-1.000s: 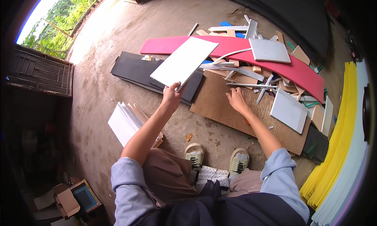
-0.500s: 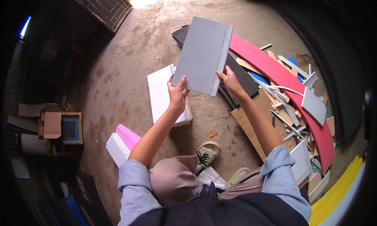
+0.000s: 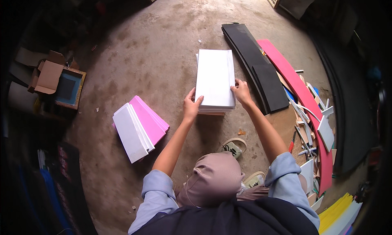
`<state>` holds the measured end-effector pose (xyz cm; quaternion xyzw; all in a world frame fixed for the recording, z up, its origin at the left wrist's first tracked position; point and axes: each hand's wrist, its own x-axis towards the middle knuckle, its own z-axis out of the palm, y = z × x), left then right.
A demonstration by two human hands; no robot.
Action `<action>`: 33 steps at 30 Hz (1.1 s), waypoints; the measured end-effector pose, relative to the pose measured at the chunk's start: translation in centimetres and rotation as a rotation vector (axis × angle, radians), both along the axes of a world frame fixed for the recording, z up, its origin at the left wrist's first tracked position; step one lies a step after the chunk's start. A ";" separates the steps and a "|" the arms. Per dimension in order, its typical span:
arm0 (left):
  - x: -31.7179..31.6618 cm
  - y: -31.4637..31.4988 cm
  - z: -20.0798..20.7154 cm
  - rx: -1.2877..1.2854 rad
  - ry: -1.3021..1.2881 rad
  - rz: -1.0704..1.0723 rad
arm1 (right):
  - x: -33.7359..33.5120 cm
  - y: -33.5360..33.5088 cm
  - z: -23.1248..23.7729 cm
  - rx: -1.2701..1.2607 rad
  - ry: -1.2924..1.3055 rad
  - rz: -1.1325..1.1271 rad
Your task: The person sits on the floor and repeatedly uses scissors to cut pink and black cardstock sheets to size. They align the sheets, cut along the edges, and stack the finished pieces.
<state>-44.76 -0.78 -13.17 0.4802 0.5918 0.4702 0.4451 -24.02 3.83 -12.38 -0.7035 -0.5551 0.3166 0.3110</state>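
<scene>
A white rectangular foam-like sheet (image 3: 215,75) lies on top of a stack of similar sheets (image 3: 210,112) on the floor in front of me. My left hand (image 3: 191,106) grips its near left corner, thumb on top. At the right edge, my right hand (image 3: 242,91) pinches the sheet between thumb and fingers. The sheet looks roughly lined up with the pile. Lower in the stack, a tan edge shows.
To the left lie fanned white sheets (image 3: 131,130) and pink sheets (image 3: 149,116). Long black strips (image 3: 259,69) lie to the right, beside a red strip (image 3: 292,86) and heaped offcuts (image 3: 304,124). An opened cardboard box (image 3: 50,77) is far left.
Both hands have lowered the sheet from mid-air onto the stack. The view has turned left, so the stack now appears farther right. The black strips are more fully visible.
</scene>
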 end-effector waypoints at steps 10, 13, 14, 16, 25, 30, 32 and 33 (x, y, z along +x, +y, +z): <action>0.6 -0.8 -2.5 0.017 0.474 0.005 | -0.8 -0.7 -1.8 0.017 -0.171 -0.013; 0.4 -0.6 -3.3 0.058 0.469 -0.033 | -0.9 -0.6 -2.2 -0.061 -0.194 -0.022; 0.4 -0.2 -3.6 0.072 0.445 -0.050 | -0.7 -0.4 -2.2 -0.064 -0.227 -0.015; 0.9 0.3 -3.0 0.024 0.517 -0.101 | 1.4 0.5 -2.1 -0.092 -0.244 0.110; 4.8 0.1 3.1 0.279 0.882 -0.097 | 18.0 -6.5 5.3 -0.382 -0.090 0.158; 15.1 -0.4 4.0 0.519 0.585 -0.617 | 30.9 -18.0 5.8 -0.321 -0.221 -0.176; 18.8 -1.0 3.3 0.408 0.481 -0.881 | 32.9 -23.7 4.1 -0.298 -0.134 -0.346; 21.0 -1.5 2.6 0.414 0.505 -0.980 | 34.3 -27.1 2.8 -0.292 -0.185 -0.351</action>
